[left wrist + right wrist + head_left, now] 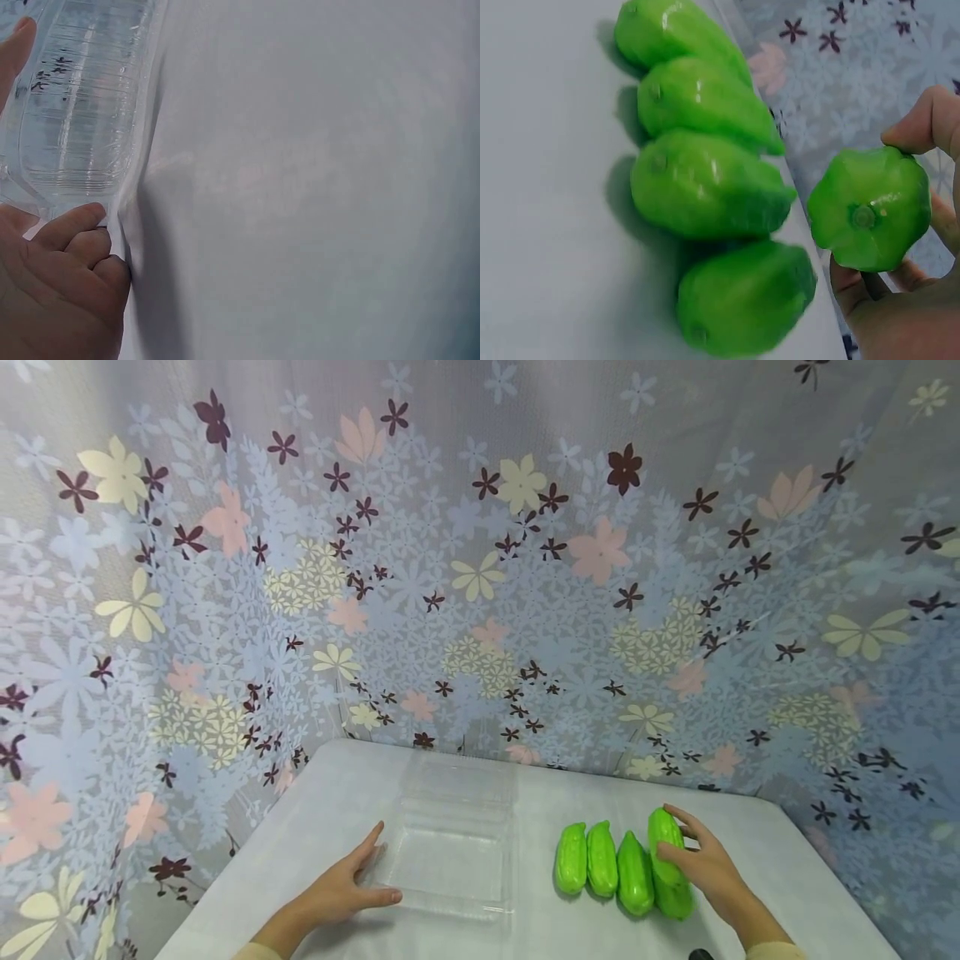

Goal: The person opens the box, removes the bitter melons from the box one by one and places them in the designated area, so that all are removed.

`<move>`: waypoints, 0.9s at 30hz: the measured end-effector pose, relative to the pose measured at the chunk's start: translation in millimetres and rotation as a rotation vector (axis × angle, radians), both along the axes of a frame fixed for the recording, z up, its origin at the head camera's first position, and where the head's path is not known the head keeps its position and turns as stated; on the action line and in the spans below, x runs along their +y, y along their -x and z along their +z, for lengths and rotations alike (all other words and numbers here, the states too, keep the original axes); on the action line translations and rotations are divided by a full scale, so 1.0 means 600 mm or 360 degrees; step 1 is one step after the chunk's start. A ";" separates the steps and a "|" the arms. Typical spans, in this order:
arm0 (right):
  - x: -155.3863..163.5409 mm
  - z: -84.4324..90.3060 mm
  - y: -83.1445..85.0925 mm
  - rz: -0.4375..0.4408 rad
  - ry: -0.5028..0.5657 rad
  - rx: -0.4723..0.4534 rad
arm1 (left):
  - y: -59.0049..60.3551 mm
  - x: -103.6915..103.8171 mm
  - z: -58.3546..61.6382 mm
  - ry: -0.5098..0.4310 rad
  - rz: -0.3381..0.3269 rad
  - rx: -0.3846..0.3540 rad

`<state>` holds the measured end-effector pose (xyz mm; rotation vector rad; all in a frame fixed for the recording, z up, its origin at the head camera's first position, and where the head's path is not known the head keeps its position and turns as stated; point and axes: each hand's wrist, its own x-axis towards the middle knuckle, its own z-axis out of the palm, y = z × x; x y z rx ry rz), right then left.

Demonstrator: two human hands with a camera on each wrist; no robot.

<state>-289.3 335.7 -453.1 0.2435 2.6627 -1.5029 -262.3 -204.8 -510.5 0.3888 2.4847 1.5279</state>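
White table (315, 827), clear plastic tray (450, 852), apparently four green gourds (603, 860)

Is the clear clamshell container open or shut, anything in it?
Open and empty. The clear clamshell container lies with its lid folded back flat toward the curtain; only the white tablecloth shows through it. The left hand touches its near-left edge.

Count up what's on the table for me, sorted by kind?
Green gourds: 5 — four lying on the table, one held in the right hand
Clear plastic trays: 1, touched by the left hand
Total: 6
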 end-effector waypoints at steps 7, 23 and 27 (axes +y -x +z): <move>0.041 -0.014 -0.008 -0.0088 -0.0009 -0.0093 | 0.001 -0.001 -0.003 0.0031 0.0011 0.0005; 0.067 -0.067 -0.016 -0.0372 -0.0121 -0.0245 | 0.001 -0.003 -0.006 -0.0003 0.0002 0.0023; 0.067 -0.067 -0.019 -0.0412 -0.0119 -0.0273 | 0.002 -0.003 -0.003 -0.0002 -0.0001 0.0030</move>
